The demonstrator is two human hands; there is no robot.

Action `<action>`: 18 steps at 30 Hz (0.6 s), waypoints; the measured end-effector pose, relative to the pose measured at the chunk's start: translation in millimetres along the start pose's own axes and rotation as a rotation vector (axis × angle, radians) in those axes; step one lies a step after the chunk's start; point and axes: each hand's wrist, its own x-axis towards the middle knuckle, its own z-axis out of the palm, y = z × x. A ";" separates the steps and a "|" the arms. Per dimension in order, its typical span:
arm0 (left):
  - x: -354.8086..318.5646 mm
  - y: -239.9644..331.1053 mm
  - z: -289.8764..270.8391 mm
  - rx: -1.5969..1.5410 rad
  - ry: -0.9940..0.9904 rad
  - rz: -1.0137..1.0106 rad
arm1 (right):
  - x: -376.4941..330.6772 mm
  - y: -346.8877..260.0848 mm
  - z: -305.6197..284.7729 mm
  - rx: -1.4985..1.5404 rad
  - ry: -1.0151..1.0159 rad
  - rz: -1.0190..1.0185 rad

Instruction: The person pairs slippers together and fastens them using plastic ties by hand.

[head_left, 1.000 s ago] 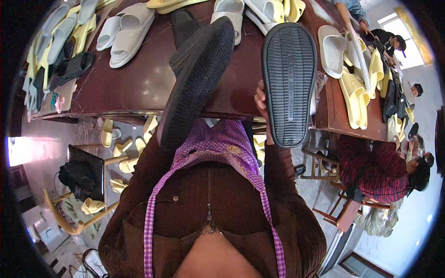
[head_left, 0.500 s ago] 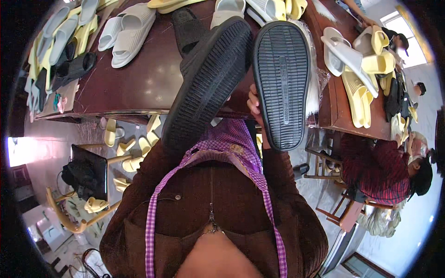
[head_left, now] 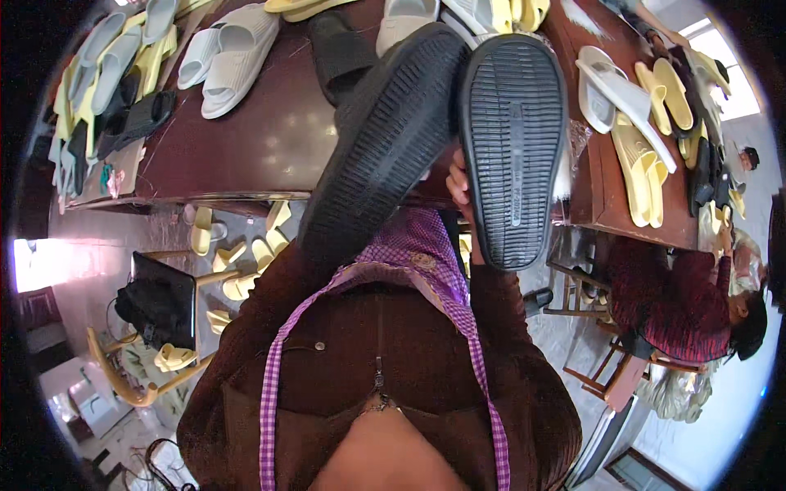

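I hold up two black slide slippers side by side, with their ribbed soles facing me. The left slipper (head_left: 385, 147) leans to the right at its top and overlaps the table edge in view. My left hand (head_left: 425, 175) is almost wholly hidden behind it; only a bit of fingertip shows at its right side. More upright, the right slipper (head_left: 514, 151) touches or nearly touches the other near the toes. My right hand (head_left: 459, 178) grips it from behind, fingers curled at its left edge. Beyond, another black slipper (head_left: 337, 53) lies on the table.
The dark red table (head_left: 237, 151) carries grey slippers (head_left: 241, 65), a mixed pile (head_left: 115, 65) at left and yellow slippers (head_left: 639, 176) at right. A chair (head_left: 168, 303) holding a black bag stands left. Co-workers sit or stand at right, one in a red striped top (head_left: 667, 307).
Both black slippers have shifted a little to the right in view, still held. At the far right, a co-worker's hand and some yellow slippers there have changed position.
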 end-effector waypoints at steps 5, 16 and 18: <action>-31.7 -5.4 15.2 -0.096 0.015 0.023 | 30.0 -21.7 -22.3 0.180 -0.383 0.433; -62.1 -19.3 41.0 -0.573 0.120 -0.018 | 20.7 -63.2 -9.2 -0.008 -0.444 0.308; -54.8 -15.9 42.2 -0.556 0.119 -0.025 | 21.9 -75.2 -21.9 -0.074 -0.546 0.401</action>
